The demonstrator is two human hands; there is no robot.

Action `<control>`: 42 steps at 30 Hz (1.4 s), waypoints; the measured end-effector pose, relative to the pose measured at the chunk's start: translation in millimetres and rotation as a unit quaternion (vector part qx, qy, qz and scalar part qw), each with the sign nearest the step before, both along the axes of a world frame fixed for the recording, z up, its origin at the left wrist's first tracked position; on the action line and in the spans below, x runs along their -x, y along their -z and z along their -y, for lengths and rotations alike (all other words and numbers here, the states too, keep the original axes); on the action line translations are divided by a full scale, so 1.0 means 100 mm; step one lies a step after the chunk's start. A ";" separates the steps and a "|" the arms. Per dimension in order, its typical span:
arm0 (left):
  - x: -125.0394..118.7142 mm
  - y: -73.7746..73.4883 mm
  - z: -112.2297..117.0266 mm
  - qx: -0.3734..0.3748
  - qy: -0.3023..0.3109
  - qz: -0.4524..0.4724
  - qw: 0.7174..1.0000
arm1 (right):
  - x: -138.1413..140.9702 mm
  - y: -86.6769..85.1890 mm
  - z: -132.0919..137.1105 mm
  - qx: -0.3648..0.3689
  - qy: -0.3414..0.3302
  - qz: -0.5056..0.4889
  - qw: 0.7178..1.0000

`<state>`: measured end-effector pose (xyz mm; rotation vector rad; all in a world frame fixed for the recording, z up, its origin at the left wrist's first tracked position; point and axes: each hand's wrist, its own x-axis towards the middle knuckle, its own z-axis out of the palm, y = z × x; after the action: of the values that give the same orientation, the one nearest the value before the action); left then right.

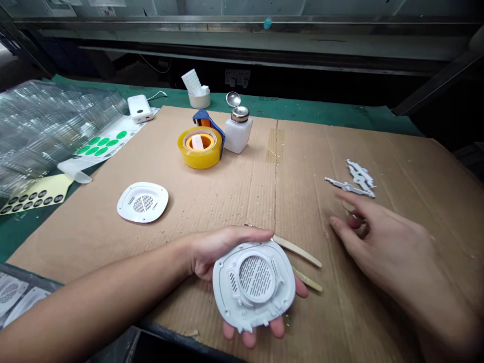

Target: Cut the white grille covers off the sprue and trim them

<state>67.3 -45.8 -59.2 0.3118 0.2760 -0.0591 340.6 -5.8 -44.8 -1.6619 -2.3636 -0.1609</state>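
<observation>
My left hand [204, 257] is closed around a white plastic speaker cover [257, 280], palm up beneath it. The cover's inner side faces up, showing a round slotted grille inside a raised ring and small clips along the near edge. On the right, my right hand [381, 242] hovers over the cardboard, thumb and forefinger apart, nothing visible between them; it is slightly blurred. Just beyond its fingertips lie several thin white plastic scraps [357, 179]. Partly hidden behind the held cover is a hand tool with pale yellow handles [298, 251], its head mostly covered.
A second white cover [142, 202] lies left on the cardboard [302, 161]. Farther back are a yellow tape roll [200, 159], a white pump bottle [238, 133] with its lid raised, and a small white tub [199, 100]. Clear plastic trays [49, 126] and sticker sheets [40, 194] occupy the left.
</observation>
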 end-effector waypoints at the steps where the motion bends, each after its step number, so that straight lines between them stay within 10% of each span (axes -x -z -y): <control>1: 0.00 0.01 0.00 0.006 -0.001 0.000 1.000 | -0.01 0.01 0.00 0.014 -0.003 0.007 1.000; 11: 0.01 0.21 0.00 0.031 0.008 0.092 0.995 | 0.11 0.04 0.07 0.075 0.068 0.058 0.993; 42: 0.12 -0.20 -0.03 -0.067 0.011 -0.020 0.997 | 0.16 0.01 0.06 0.193 0.069 0.094 0.974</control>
<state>54.9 -43.0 -38.7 0.4474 0.3173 -0.0697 324.8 -11.5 -45.9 -2.0714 -2.5411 0.1336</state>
